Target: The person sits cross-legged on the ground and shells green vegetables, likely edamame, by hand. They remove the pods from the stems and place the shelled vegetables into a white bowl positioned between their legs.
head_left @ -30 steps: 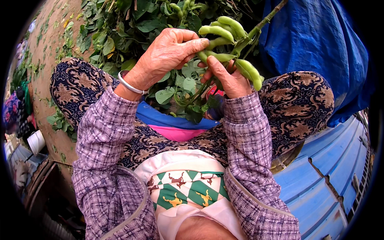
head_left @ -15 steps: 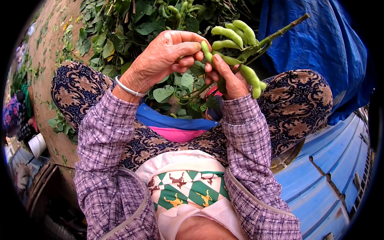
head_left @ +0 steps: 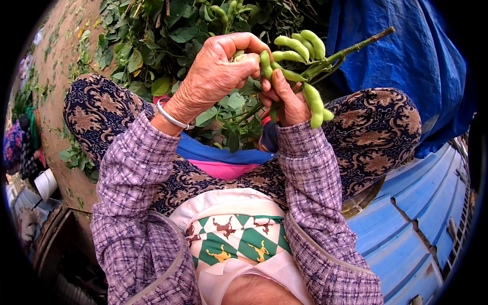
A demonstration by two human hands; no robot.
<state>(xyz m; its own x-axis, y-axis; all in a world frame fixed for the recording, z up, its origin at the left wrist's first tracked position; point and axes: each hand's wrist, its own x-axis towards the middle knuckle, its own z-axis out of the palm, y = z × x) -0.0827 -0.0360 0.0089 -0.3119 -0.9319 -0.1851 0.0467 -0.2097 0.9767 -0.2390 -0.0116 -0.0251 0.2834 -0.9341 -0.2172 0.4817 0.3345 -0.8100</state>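
While the right hand point(head_left: 291, 104) wraps round a leafy stem point(head_left: 351, 50), its thumb pressing near the base of the pods point(head_left: 316, 104), the left hand point(head_left: 221, 68) curls inward, thumb and forefinger pinching the top of an upright pod point(head_left: 266, 66). Pale green, probably another pod, shows inside that curl. The stem is held above the lap, between the knees, its bare cut end pointing up and to the right.

It looks light enough for one hand. The woody stalk seems stiff and rough, so it should give a steady, dry grip just below the cluster. The pods are plump, curved and lumpy over their beans, with a faintly fuzzy skin; they would likely feel firm but bruise if squeezed hard, and are best taken close to where each joins the stalk.

Soft, broad leaves point(head_left: 175, 35) heap beyond the hands. To the right hangs a creased, slightly glossy blue tarp point(head_left: 396, 66), above flat blue panels point(head_left: 401, 229). The sleeves point(head_left: 133, 178) are nubbly purple plaid, the trousers point(head_left: 373, 124) thin and patterned; a smooth, pale bangle point(head_left: 172, 116) rings the left wrist.
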